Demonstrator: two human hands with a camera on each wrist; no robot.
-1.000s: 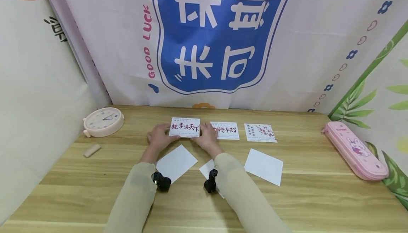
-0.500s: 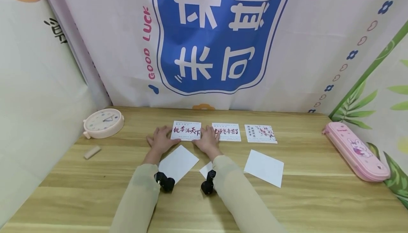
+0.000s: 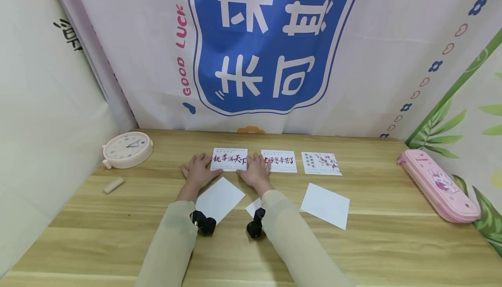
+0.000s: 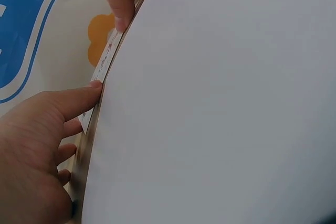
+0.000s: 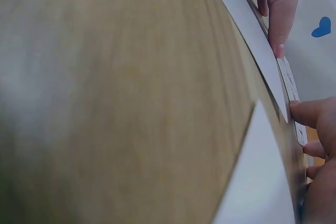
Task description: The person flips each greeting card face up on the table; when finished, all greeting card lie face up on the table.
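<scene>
A white card [image 3: 228,156] printed with red Chinese characters lies at the left end of a row of three cards, in the head view. My left hand [image 3: 198,172] holds it by its left side, thumb at the near left corner. On the opposite side my right hand [image 3: 254,171] grips it, thumb at the near right corner, its other fingers spread toward the middle card [image 3: 281,163]. Both thumbs touch the card's near edge in the wrist views. A third card [image 3: 321,163] with a red blossom print sits to the right.
Blank white cards lie nearer: one [image 3: 223,197] below the left hand, one [image 3: 252,209] partly under the right forearm, one [image 3: 325,205] to the right. A clock [image 3: 127,149] and small wooden block [image 3: 113,185] are left, a pink pencil case [image 3: 438,185] right.
Over the last second the held card has moved slightly right and toward me, between both hands. In the last half second hands and card have hardly moved.
</scene>
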